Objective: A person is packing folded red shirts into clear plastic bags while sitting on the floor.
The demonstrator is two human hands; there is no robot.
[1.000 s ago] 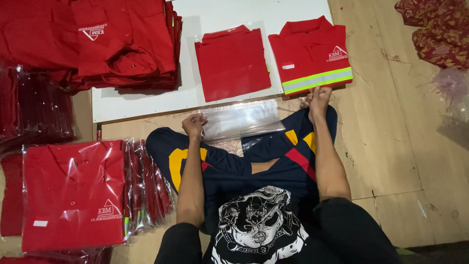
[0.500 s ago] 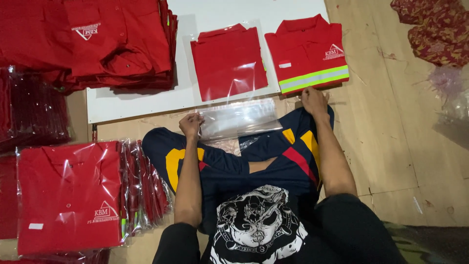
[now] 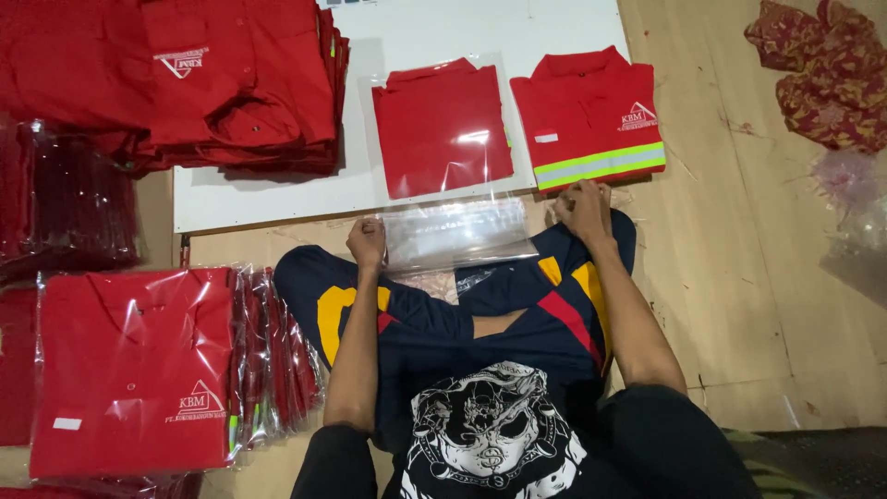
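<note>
A seated person, seen from above, holds a clear plastic bag over crossed legs among folded red shirts.

The left hand (image 3: 367, 242) has its grip closed on the left edge of the clear plastic bag (image 3: 455, 234); the right hand (image 3: 584, 209) rests at the near edge of a folded red shirt with a reflective stripe (image 3: 591, 118), fingers curled, and whether they pinch it cannot be told; a bagged red shirt (image 3: 442, 126) lies beside it on the white board (image 3: 277, 199); a stack of bagged shirts (image 3: 134, 370) sits at left, partly cut off; loose red shirts (image 3: 185, 74) run past the top edge.
</note>
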